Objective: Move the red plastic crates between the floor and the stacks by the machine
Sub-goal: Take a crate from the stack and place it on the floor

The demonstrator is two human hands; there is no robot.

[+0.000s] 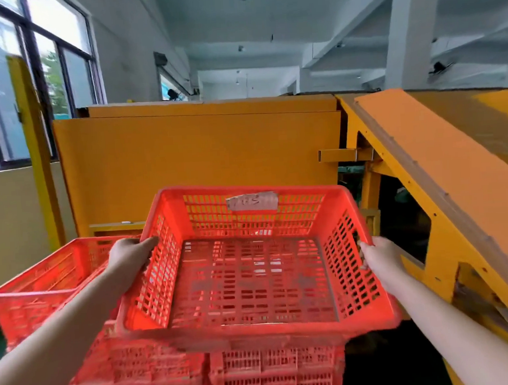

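I hold an empty red plastic crate [251, 270] in the air in front of me, tilted with its open top toward the camera. A pale label is stuck on its far wall. My left hand [131, 256] grips the crate's left rim. My right hand [378, 256] grips its right rim, fingers curled over the edge. Below the held crate stand stacks of red crates [198, 374]. Another red crate [44, 282] tops a stack at the left.
A large yellow machine cabinet [200, 154] stands right behind the crates. Its sloped orange-yellow chute [442, 186] runs down the right side. A yellow post [36, 146] and windows are at the left wall.
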